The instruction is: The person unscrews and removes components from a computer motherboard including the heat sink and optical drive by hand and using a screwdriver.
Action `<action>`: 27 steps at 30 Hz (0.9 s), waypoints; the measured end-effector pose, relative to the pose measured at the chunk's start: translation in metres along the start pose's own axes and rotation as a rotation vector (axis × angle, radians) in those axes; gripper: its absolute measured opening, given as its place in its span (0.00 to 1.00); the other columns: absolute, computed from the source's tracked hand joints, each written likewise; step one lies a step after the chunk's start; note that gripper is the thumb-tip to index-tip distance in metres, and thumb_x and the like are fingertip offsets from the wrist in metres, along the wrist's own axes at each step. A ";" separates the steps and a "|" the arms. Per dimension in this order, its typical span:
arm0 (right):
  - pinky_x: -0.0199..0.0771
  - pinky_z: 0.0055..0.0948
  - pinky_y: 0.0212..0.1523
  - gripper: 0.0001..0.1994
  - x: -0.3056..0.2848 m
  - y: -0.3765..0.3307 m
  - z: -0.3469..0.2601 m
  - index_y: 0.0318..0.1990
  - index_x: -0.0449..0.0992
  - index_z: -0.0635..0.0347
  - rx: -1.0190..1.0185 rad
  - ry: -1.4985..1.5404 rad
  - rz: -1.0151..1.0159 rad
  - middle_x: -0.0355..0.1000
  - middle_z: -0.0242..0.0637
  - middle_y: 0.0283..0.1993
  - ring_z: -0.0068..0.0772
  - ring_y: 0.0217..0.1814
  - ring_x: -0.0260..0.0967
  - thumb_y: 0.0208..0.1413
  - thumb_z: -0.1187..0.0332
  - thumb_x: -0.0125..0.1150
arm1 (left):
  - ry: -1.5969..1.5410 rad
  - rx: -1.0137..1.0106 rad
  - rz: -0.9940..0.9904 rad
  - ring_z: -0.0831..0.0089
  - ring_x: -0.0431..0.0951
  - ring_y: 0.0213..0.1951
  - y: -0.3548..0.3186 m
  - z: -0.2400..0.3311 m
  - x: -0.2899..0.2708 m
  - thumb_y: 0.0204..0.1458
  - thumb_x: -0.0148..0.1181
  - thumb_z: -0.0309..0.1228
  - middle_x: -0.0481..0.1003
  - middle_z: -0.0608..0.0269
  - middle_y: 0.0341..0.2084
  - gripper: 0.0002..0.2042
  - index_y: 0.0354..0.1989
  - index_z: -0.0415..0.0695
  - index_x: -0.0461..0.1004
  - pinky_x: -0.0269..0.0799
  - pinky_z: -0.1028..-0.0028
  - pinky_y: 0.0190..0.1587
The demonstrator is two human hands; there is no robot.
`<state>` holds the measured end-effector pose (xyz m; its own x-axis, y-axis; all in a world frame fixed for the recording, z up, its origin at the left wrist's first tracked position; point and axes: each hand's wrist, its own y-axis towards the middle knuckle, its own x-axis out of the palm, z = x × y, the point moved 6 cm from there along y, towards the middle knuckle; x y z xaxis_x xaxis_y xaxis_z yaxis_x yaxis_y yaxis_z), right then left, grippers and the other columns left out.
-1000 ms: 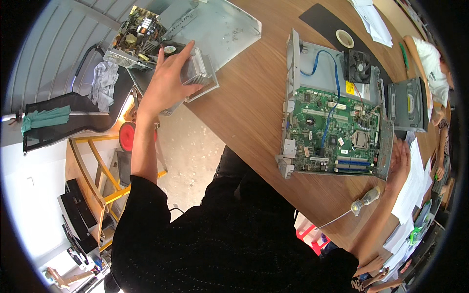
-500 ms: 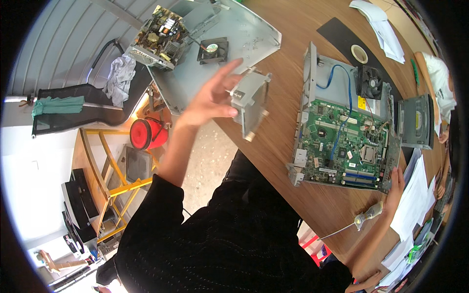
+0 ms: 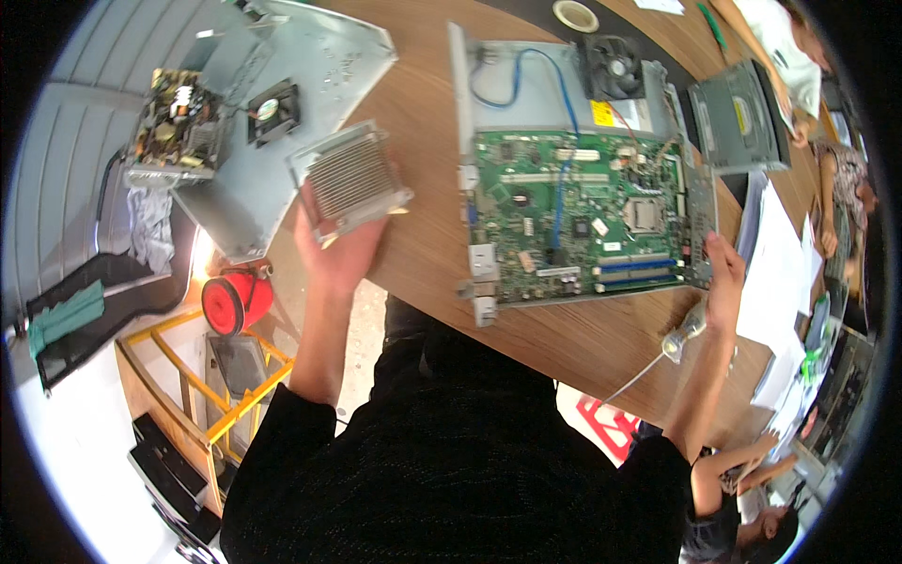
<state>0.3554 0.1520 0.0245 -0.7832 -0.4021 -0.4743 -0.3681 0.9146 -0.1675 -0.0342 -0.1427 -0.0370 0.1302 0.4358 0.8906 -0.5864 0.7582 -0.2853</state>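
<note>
My left hand (image 3: 340,254) holds up a silver finned heat sink (image 3: 352,179) over the table's near edge, its fins turned toward me. The fingers are mostly hidden behind it. To the right lies an open computer case (image 3: 468,94) with a green motherboard (image 3: 592,226), a bare processor socket area and a blue cable (image 3: 561,179). My right hand (image 3: 725,277) grips the case's right near corner. Just below that hand, a screwdriver (image 3: 684,336) with a clear handle rests on the table, its shaft pointing toward me.
At left, a metal panel (image 3: 348,47) carries a small black fan (image 3: 273,113) and an opened power supply (image 3: 178,122). A black fan (image 3: 613,68) sits on the case, with an optical drive (image 3: 742,117) beyond. Papers (image 3: 775,273) and other people are at right.
My left hand has turned the heat sink so its fins face me. The view has shifted right, so the case appears farther left. My right hand stays at the case corner.
</note>
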 end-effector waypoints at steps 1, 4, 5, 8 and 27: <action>0.58 0.18 0.38 0.17 -0.002 -0.005 0.003 0.33 0.78 0.64 0.017 -0.006 0.022 0.70 0.25 0.29 0.17 0.32 0.61 0.63 0.59 0.52 | -0.009 -0.008 -0.108 0.48 0.60 0.62 0.003 -0.004 0.008 0.59 0.46 0.49 0.57 0.42 0.63 0.33 0.67 0.40 0.52 0.54 0.50 0.64; 0.57 0.16 0.36 0.16 0.000 -0.018 0.004 0.38 0.77 0.69 0.030 -0.074 -0.005 0.70 0.26 0.29 0.14 0.32 0.59 0.63 0.62 0.52 | -0.026 -0.018 -0.181 0.47 0.61 0.61 0.007 -0.008 0.015 0.58 0.46 0.50 0.57 0.41 0.62 0.34 0.67 0.40 0.52 0.57 0.49 0.62; 0.57 0.16 0.36 0.16 0.002 -0.024 0.006 0.38 0.77 0.69 0.044 -0.075 0.004 0.70 0.26 0.29 0.14 0.32 0.59 0.63 0.62 0.52 | -0.039 -0.005 -0.161 0.47 0.62 0.60 0.010 -0.008 0.014 0.58 0.47 0.51 0.58 0.42 0.62 0.34 0.67 0.42 0.53 0.60 0.49 0.60; 0.61 0.18 0.37 0.13 0.009 -0.037 0.010 0.44 0.76 0.69 0.075 0.047 0.020 0.74 0.30 0.32 0.15 0.34 0.63 0.64 0.65 0.52 | -0.044 0.001 -0.209 0.47 0.65 0.58 0.018 -0.010 0.017 0.58 0.45 0.54 0.58 0.40 0.61 0.35 0.67 0.41 0.53 0.61 0.49 0.59; 0.68 0.35 0.54 0.26 0.052 0.109 -0.087 0.60 0.66 0.60 -0.538 -0.502 -0.101 0.71 0.46 0.56 0.45 0.56 0.69 0.56 0.58 0.59 | -0.041 0.019 -0.243 0.50 0.70 0.52 0.029 -0.018 0.020 0.57 0.47 0.54 0.62 0.39 0.58 0.34 0.65 0.41 0.57 0.66 0.55 0.54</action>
<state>0.2308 0.2275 0.0569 -0.4569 -0.2972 -0.8384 -0.7219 0.6746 0.1543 -0.0342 -0.1036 -0.0337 0.2370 0.2213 0.9460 -0.5564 0.8292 -0.0546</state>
